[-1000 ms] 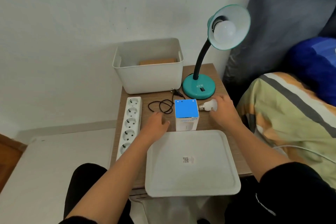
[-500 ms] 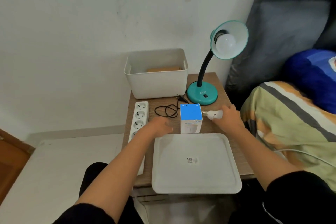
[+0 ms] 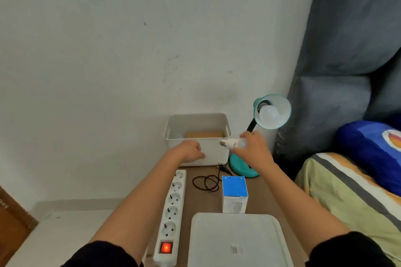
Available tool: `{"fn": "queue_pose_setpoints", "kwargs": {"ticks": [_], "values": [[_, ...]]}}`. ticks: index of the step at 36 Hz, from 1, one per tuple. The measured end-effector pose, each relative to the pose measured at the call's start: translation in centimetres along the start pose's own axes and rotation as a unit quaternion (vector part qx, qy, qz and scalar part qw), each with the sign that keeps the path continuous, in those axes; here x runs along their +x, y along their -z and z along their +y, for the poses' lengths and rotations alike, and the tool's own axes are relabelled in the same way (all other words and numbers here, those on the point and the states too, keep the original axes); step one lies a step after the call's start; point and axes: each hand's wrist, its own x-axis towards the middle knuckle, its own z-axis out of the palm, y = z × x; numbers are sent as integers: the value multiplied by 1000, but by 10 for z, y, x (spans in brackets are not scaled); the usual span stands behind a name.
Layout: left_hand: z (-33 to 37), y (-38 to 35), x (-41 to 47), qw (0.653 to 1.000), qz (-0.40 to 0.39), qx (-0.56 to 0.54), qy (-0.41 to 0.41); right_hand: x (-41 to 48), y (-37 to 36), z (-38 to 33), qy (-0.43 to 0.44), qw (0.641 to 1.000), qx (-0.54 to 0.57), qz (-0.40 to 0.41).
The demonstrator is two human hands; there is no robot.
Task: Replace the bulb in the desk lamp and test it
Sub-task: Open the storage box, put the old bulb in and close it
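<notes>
A teal desk lamp (image 3: 272,112) stands at the back right of the small wooden table (image 3: 258,193), with a white bulb (image 3: 268,114) in its shade. My right hand (image 3: 252,149) is raised in front of the lamp's neck and holds a second white bulb (image 3: 233,143) sideways, metal base pointing left. My left hand (image 3: 191,150) hovers in front of the white storage bin (image 3: 196,141), fingers loosely curled, holding nothing. A blue-topped bulb box (image 3: 234,194) stands upright mid-table. The lamp's black cord (image 3: 206,182) lies coiled beside it, its plug (image 3: 223,168) loose on the table.
A white power strip (image 3: 172,208) with a lit red switch (image 3: 166,247) lies along the table's left edge. A white bin lid (image 3: 237,243) lies at the front. A bed with a striped cover (image 3: 351,197) and blue pillow (image 3: 368,149) borders the right side.
My right hand lifted the loose bulb off the table up towards the bin and lamp. My left hand rose from the table to the bin's front. My view tilted upward.
</notes>
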Motion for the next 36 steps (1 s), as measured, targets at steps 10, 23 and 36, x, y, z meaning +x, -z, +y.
{"fn": "queue_pose_setpoints", "kwargs": {"ticks": [10, 23, 36], "values": [[-17, 49, 74, 998, 55, -34, 22, 90, -34, -40, 12, 999, 25, -29], [-65, 37, 160, 997, 28, -11, 67, 175, -109, -25, -28, 991, 1, -134], [-80, 16, 181, 996, -17, -4, 82, 191, -133, -18, -34, 980, -73, -182]]}}
